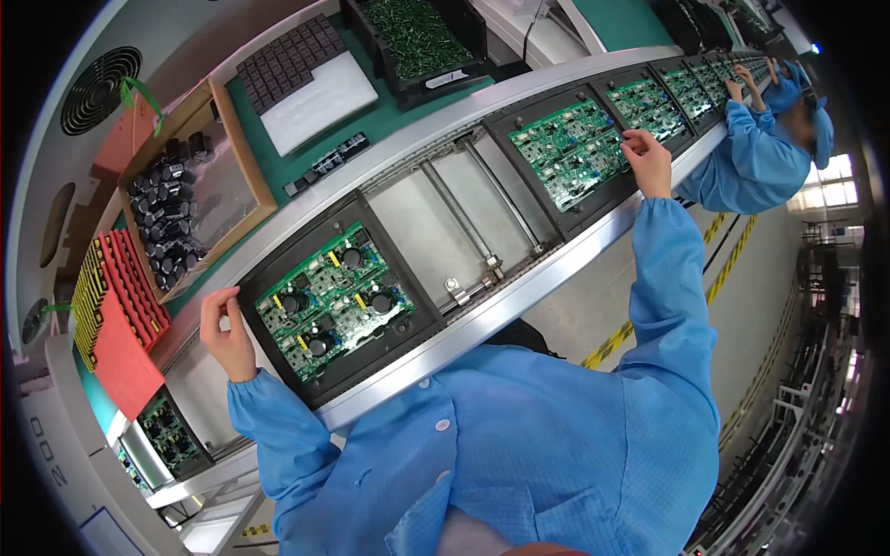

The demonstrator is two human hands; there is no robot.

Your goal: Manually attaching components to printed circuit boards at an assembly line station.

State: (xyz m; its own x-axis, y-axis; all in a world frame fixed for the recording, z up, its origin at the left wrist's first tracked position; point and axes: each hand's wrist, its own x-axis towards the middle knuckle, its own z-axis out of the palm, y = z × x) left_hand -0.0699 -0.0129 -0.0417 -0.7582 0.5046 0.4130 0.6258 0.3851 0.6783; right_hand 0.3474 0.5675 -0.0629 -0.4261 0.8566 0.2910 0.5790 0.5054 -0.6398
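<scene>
My left hand (227, 335) is at the left edge of a black carrier tray (408, 278), its fingers loosely bent and apart, holding nothing visible. Inside that tray lies a green circuit board (336, 295) with several round black capacitors and small yellow parts. Further right, my right hand (647, 165) is over the side of a second carrier tray (593, 206). Its fingers are curled together with the thumb near the tray's rim; anything between them is hidden. The green circuit board (564, 153) in this tray shows no large round capacitors.
Both trays sit on a metal-railed conveyor (445, 213), with more trays beyond. Behind it are a cardboard box (264, 185) of black capacitors, a white foam pad (320, 104), dark blocks (289, 60) and a black bin (454, 79) of green parts. Co-workers (751, 153) stand at the far right.
</scene>
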